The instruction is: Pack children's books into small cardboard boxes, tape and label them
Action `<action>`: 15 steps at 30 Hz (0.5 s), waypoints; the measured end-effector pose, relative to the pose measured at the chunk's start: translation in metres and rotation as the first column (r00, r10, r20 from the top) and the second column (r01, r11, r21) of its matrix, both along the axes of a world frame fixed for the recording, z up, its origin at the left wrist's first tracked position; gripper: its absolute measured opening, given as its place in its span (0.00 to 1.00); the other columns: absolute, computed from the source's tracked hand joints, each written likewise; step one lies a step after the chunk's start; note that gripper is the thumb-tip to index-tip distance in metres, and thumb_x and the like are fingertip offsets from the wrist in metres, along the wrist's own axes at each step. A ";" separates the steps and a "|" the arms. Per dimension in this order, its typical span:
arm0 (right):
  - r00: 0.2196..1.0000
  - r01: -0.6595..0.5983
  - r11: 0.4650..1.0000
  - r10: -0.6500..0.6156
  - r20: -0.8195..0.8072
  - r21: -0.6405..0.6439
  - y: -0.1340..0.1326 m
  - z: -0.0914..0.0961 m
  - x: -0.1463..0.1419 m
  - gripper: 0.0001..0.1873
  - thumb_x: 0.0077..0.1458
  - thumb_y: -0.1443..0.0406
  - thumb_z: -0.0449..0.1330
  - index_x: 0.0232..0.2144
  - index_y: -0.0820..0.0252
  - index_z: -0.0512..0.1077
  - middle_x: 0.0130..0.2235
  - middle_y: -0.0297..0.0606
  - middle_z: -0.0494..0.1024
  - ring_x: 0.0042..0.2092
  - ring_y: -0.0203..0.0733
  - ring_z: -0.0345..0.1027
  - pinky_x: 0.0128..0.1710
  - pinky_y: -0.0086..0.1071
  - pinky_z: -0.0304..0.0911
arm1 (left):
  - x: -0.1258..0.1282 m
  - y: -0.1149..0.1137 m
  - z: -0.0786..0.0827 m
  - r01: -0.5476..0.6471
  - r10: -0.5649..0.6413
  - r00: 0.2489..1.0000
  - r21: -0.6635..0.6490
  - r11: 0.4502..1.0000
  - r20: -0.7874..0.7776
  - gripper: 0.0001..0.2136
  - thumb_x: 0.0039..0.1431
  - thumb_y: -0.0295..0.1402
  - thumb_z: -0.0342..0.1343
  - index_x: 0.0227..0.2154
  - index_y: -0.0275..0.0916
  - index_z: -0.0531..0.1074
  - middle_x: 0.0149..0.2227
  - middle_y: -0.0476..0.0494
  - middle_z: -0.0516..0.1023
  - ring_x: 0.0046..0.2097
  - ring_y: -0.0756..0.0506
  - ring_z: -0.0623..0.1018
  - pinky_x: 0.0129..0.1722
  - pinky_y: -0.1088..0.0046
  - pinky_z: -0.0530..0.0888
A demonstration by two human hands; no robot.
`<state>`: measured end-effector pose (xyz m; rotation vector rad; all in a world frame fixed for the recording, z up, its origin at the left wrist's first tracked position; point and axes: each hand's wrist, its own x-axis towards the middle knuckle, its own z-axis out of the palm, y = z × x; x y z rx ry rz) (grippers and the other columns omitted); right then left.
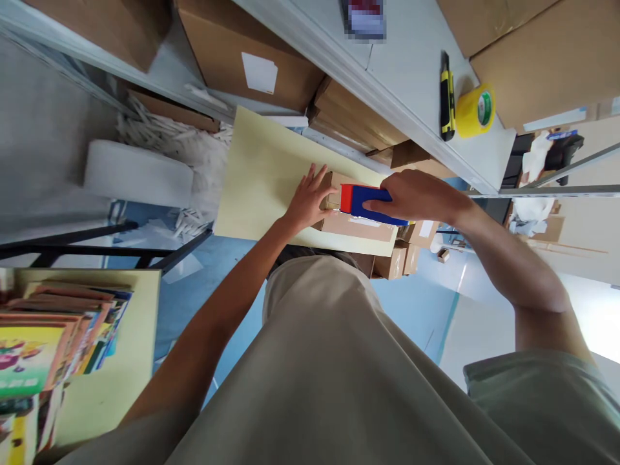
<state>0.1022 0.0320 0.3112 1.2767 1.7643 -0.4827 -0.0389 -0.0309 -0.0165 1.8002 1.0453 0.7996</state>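
A narrow brown cardboard box [356,227] lies on a pale yellow tabletop [261,168] in front of me. My right hand [404,197] is closed around a tape dispenser [369,201], blue with a red front end, held over the box. The dispenser's far part is covered by my fingers. At the left end of the box is my left hand [309,197], its fingers spread, thumb and fingertips against the box end. A shiny strip of tape seems to show near those fingertips, just left of the dispenser's red end.
On the white shelf [402,77] above the table are a yellow tape roll [476,110] and a black-and-yellow utility knife [447,97]. Cardboard boxes [252,64] stand behind the table. A white stool [138,174] is at left, near stacked books [72,329].
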 end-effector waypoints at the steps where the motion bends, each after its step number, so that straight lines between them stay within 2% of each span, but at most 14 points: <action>1: 1.000 0.010 1.000 -0.010 0.009 -0.017 0.002 -0.001 0.007 0.38 0.74 0.35 0.56 0.43 0.62 0.85 0.35 0.53 0.84 0.39 0.57 0.78 0.39 0.43 0.60 | -0.002 -0.002 -0.003 -0.001 0.001 1.000 -0.019 1.000 -0.010 0.31 0.67 0.57 0.73 0.66 0.48 0.80 0.89 0.39 0.45 0.87 0.19 0.42 0.83 0.27 0.51; 5: 0.997 0.076 0.993 -0.075 0.011 -0.091 0.011 -0.012 0.040 0.41 0.72 0.30 0.55 0.39 0.60 0.84 0.35 0.50 0.84 0.35 0.52 0.76 0.36 0.42 0.59 | -0.005 -0.010 -0.011 -0.036 0.034 0.999 -0.084 0.996 -0.028 0.32 0.68 0.60 0.71 0.67 0.48 0.81 0.88 0.39 0.47 0.87 0.18 0.43 0.83 0.28 0.55; 10: 0.977 0.175 0.965 -0.196 -0.090 -0.197 0.014 -0.027 0.081 0.43 0.67 0.26 0.57 0.39 0.58 0.84 0.33 0.45 0.85 0.34 0.48 0.75 0.36 0.39 0.61 | -0.007 -0.012 -0.010 -0.057 0.051 0.998 -0.133 0.989 -0.046 0.36 0.66 0.64 0.69 0.68 0.46 0.80 0.88 0.34 0.49 0.87 0.20 0.44 0.83 0.27 0.51; 12: 0.966 0.205 0.951 -0.235 -0.110 -0.231 0.015 -0.023 0.107 0.44 0.64 0.24 0.59 0.38 0.57 0.84 0.31 0.43 0.84 0.34 0.48 0.75 0.36 0.38 0.62 | -0.010 -0.011 -0.008 -0.059 0.053 0.997 -0.136 0.989 -0.053 0.37 0.66 0.65 0.68 0.68 0.45 0.81 0.87 0.33 0.50 0.87 0.22 0.46 0.84 0.29 0.51; 15: 0.948 0.264 0.927 -0.300 -0.104 -0.266 0.015 -0.002 0.161 0.42 0.60 0.24 0.63 0.36 0.56 0.84 0.28 0.39 0.81 0.33 0.47 0.73 0.35 0.39 0.63 | -0.016 -0.010 -0.003 -0.061 0.051 0.996 -0.165 0.984 -0.066 0.38 0.66 0.66 0.68 0.68 0.45 0.81 0.86 0.30 0.55 0.87 0.24 0.52 0.84 0.34 0.54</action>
